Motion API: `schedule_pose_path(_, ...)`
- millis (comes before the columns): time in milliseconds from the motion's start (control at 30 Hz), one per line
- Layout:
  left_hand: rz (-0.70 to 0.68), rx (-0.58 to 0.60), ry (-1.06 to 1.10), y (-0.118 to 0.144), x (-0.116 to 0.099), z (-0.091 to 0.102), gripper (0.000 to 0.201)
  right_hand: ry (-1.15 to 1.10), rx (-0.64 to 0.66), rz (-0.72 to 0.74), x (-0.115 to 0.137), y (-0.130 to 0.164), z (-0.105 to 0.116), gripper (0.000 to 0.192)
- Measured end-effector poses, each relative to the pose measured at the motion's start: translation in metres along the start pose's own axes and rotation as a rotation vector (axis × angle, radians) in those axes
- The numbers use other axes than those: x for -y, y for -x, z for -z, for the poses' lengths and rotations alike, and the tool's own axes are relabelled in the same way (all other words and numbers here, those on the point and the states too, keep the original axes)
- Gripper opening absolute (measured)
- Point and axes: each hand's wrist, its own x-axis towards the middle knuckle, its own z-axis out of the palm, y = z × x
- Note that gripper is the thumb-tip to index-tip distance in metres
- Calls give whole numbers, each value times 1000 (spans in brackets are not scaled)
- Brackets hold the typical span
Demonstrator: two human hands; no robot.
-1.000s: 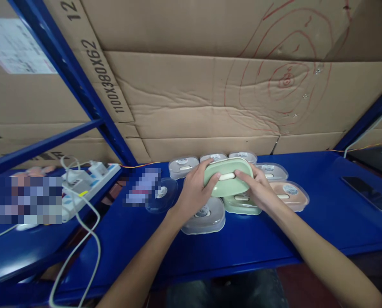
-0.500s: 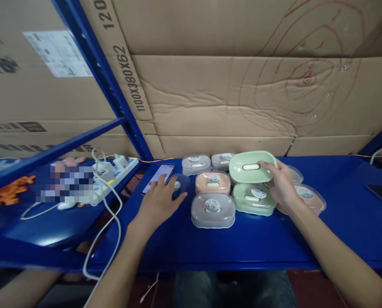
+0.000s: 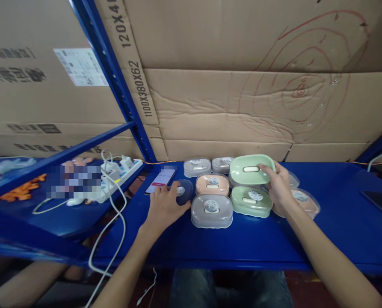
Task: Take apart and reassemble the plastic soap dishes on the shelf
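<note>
A green soap dish (image 3: 252, 175), tilted with its inner face showing, is pinched in my right hand (image 3: 278, 182) above the row of boxes. My left hand (image 3: 167, 203) hovers over or touches a loose clear plastic lid (image 3: 186, 188), its fingers apart; contact is hard to make out. Between the hands stand lidded soap boxes: a grey one (image 3: 211, 217) in front, a peach one (image 3: 204, 185) behind it, and a green one (image 3: 251, 207) below the held dish. My right forearm partly covers another peach box (image 3: 306, 203).
A phone (image 3: 160, 179) with a lit screen lies beyond my left hand. Two grey boxes (image 3: 197, 164) stand at the back, near the cardboard wall (image 3: 216, 124). White cables (image 3: 123, 209) and a power strip (image 3: 131, 169) are left. A dark flat object (image 3: 378, 203) lies right.
My left hand has shifted slightly right, its thumb nearer the clear lid. My right hand still holds the green soap dish. The camera view has tilted a little.
</note>
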Motion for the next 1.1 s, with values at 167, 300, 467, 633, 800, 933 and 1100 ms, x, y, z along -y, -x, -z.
schedule_pose_path(167, -41, -159, 458, -19, 10, 27, 59, -12, 15, -41, 4, 2, -5, 33)
schedule_pose_path(300, -329, -241, 799, -31, -32, 60, 67, -53, 45, -135, 5, 5, -13, 38)
schedule_pose_path(467, -697, -125, 785, -43, -104, 63, 80, -205, 56, -270, 6, 6, -21, 49)
schedule_pose_path(633, -773, 26, 838, -56, -124, 39, 82, -242, 157, -225, 13, 8, -24, 58)
schedule_pose_path(800, -857, 27, 865, -57, -116, 35, 80, -221, 193, -205, 11, 8, -22, 55)
schedule_pose_path(933, -869, 30, 860, -53, -113, 36, 80, -180, 168, -206, 5, 8, -18, 48)
schedule_pose_path(1100, -819, 46, 920, -52, -111, 27, 85, -140, 163, -178, 5, 8, -18, 48)
